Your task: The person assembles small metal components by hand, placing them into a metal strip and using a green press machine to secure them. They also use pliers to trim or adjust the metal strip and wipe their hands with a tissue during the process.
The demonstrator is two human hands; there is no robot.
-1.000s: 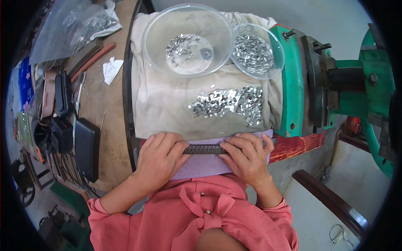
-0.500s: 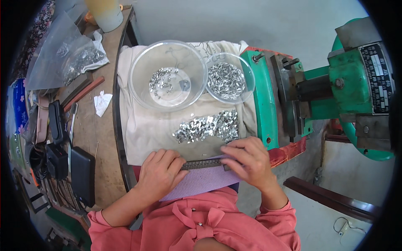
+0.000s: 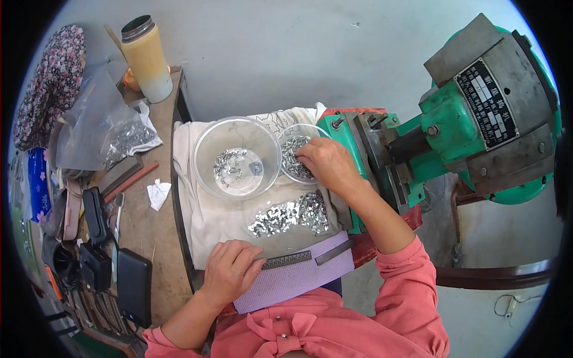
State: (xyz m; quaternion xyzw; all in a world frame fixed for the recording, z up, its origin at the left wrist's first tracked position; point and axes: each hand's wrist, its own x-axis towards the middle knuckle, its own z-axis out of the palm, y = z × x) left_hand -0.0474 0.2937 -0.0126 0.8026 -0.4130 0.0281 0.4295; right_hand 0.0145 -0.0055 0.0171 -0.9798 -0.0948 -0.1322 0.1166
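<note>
My left hand (image 3: pixel 231 271) is closed over the left end of a dark slotted metal bar (image 3: pixel 287 260), which lies along a purple textured mat (image 3: pixel 280 280). A second, plain dark metal strip (image 3: pixel 334 253) rests on the mat to the right, apart from both hands. My right hand (image 3: pixel 331 164) reaches into the small clear bowl (image 3: pixel 305 126) of short silvery metal pins (image 3: pixel 292 152). Its fingers are bunched together among the pins, and the fingertips are partly hidden. Between the bowls and the mat lies a pile of small flat shiny metal pieces (image 3: pixel 292 216) on a pale cloth (image 3: pixel 200 230).
A larger clear bowl (image 3: pixel 200 179) with a few metal pieces stands left of the small one. The green machine (image 3: pixel 444 119) is close on the right. On the left, a wooden table (image 3: pixel 158 230) holds a yellow bottle (image 3: pixel 146 59), a black case (image 3: pixel 134 286) and a plastic bag (image 3: pixel 89 128).
My right hand has left the bar's right end and moved up and away into the small bowl. The dark strip now lies uncovered on the mat. My left hand stays at the bar; the view has shifted.
</note>
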